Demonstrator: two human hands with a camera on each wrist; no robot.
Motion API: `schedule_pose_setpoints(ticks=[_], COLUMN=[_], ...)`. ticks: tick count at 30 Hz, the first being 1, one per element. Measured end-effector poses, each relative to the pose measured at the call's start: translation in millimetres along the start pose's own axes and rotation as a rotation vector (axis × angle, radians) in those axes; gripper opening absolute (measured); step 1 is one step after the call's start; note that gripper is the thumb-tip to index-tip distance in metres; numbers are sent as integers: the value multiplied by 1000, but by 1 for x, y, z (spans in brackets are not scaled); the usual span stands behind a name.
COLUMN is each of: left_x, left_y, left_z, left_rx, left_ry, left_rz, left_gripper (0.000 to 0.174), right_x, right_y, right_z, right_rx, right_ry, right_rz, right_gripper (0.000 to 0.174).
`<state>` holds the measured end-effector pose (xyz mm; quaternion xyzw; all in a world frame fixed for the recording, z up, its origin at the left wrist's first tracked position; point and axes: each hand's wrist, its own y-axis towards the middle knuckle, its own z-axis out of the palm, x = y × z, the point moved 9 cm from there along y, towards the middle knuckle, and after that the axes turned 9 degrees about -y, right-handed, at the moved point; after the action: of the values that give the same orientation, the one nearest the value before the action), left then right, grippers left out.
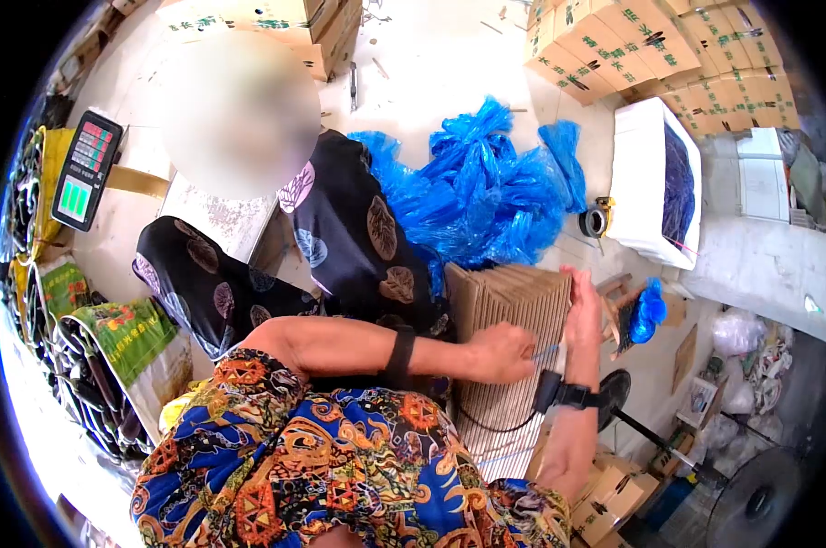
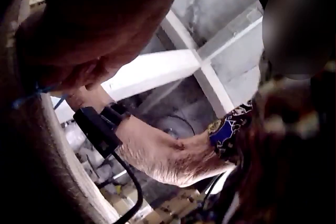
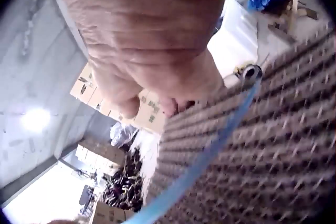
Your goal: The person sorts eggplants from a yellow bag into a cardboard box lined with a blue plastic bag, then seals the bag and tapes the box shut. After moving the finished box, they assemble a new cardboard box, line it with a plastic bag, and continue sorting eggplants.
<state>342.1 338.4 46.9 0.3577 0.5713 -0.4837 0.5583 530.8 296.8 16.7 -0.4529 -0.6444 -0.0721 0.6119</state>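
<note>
A bundle of flat cardboard sheets [image 1: 504, 402] stands on edge in front of the patterned shirt, its corrugated edges turned up. Over those edges runs a thin blue strap [image 3: 194, 176]. My left hand [image 1: 500, 352] is curled above the bundle, and the strap's blue end [image 2: 31, 98] shows beside its fingers in the left wrist view, where the hand is dark. Along the bundle's right side lies my right hand [image 1: 582, 315], fingers straight and pointing away from me. In the right wrist view the fingertips are partly hidden behind the sheets.
Crumpled blue plastic bags [image 1: 495, 192] lie beyond the bundle. A white foam box [image 1: 646, 183] and a tape roll [image 1: 596, 221] are to their right. Printed cartons [image 1: 614, 46] are piled at the back. At left are a scale display [image 1: 87, 171] and sacks [image 1: 125, 347]; a fan [image 1: 760, 498] stands lower right.
</note>
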Motion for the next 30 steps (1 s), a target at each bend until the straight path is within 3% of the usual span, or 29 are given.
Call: schedule_pose_setpoints(ticks=[2,3,6,9,10,11,12,14,16,19,23,26,30], left_x=[-8,-10,-15,-19,-19,-17,-16,-10,-12,-18,-20,-4,-9], left_y=[15,24,42,49,51,53,55,64,70,76,88,94,88], left_z=[-27,-38,-62,-65,-65,-64,-61,-58,-53,-50,-50,-50,-54], left_rx=[-100,-125,-164,-144,-144,-142,-132,-108,-91,-79,-27,54,-77], left_ry=[6,9,21,60,61,66,70,85,93,132,171,22,217], left_rz=[39,48,78,81,84,88,92,112,141,197,308,120,230], left_gripper=[21,21,21,21,22,22,22,23,24,26,27,27,28], right_x=[29,43,-20,-103,-132,-171,-209,-276,-343,-356,-324,-297,-273], right_y=[13,9,54,13,-24,-55,-106,-171,-202,-237,-249,-243,-228], right_z=[2,-4,-117,-217,-257,-287,-314,-327,-326,-271,-212,-190,-175], right_rx=[46,8,100,-54,-112,-170,-405,-417,-198,-233,-312,-333,-331], right_ry=[-61,-162,-1013,-1497,-1452,-1005,-563,-248,-252,-219,-151,-116,-85], right_rz=[-4,-54,-42,-38,-260,222,622,774,777,786,728,670,611], right_gripper=[51,42,39,39,37,31,26,23,22,22,22,22,23])
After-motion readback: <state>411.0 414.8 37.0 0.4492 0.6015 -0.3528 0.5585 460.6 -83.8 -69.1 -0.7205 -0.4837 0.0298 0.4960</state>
